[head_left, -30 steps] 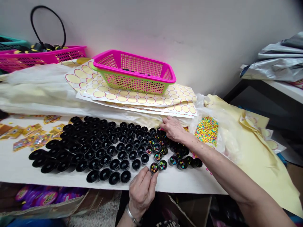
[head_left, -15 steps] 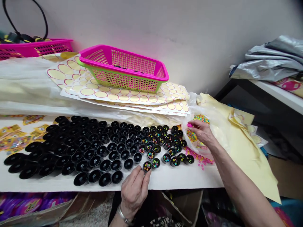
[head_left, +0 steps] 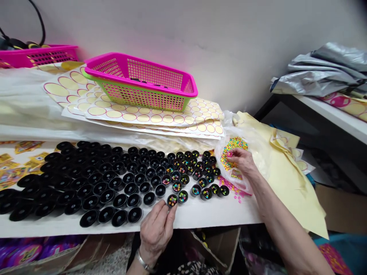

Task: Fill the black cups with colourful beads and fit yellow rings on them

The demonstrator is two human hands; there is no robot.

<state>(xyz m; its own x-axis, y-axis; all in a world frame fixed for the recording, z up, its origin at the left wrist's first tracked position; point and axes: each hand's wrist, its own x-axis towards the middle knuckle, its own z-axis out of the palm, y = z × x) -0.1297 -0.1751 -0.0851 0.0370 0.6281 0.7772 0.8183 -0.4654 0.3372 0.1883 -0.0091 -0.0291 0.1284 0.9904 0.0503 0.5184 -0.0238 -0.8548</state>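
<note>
Between thumb and fingers my left hand (head_left: 157, 228) grips a small black cup (head_left: 172, 200) with coloured beads in it, at the table's front. My right hand (head_left: 242, 158) is at a clear plastic bag (head_left: 226, 173) of multicoloured beads (head_left: 236, 143); its fingers are pinched over the beads, with a bit of pink at the fingertips, too small to make out. Many black cups (head_left: 107, 195) stand in rows on the white table. Those at the right hold coloured beads, while the ones at the left look empty. Pink beads (head_left: 235, 190) lie loose beside the bag.
A pink and green basket (head_left: 149, 99) stands on sticker sheets (head_left: 137, 116) behind the cups. Yellow paper (head_left: 289, 187) hangs over the right edge. Silver bags (head_left: 318, 76) lie on a shelf at the right. Below the table are open cardboard boxes (head_left: 219, 246).
The whole view has shifted slightly, moving the scene left. My right hand's fingers are now lower over the beads, and the pink piece shows less. My left hand still grips the cup.
</note>
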